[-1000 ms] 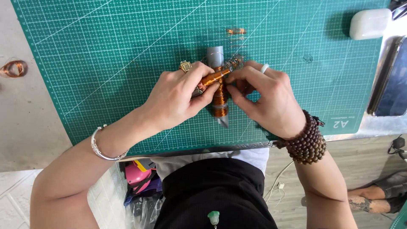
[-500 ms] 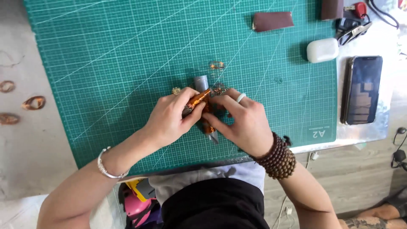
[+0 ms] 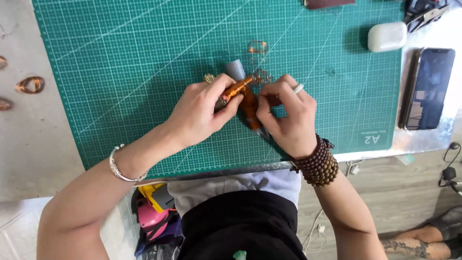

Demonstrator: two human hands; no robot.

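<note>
Head view, looking down on a green cutting mat (image 3: pixel 120 72). The left hand (image 3: pixel 202 113) pinches a spool of copper wire (image 3: pixel 236 89) between thumb and curled fingers, holding it tilted above the mat near its middle. The right hand (image 3: pixel 286 118) has thumb and forefinger pressed together on something very small, seemingly the fine wire end, just beside the spool; the exact contact is hidden by the fingers. A second orange, tool-like piece (image 3: pixel 250 108) lies between the two hands, touching both, and a grey cylinder (image 3: pixel 235 69) stands just behind the spool. A small copper loop (image 3: pixel 258 46) rests on the mat a little farther back. Off the mat lie three more copper coils (image 3: pixel 30 84) on the left; on the right are a white case (image 3: pixel 387 36) and a dark phone (image 3: pixel 428 89), well apart from the hands.

Risks, as judged from this arrangement: the wire is thin, so a hard pull by the right hand could kink or snap it. A loose hold by the left hand could let the spool turn and shed slack turns. The small loop behind sits unsecured and could be swept aside by a knuckle or wrist. The beaded bracelet (image 3: pixel 315 166) on the right wrist could snag stray wire.
</note>
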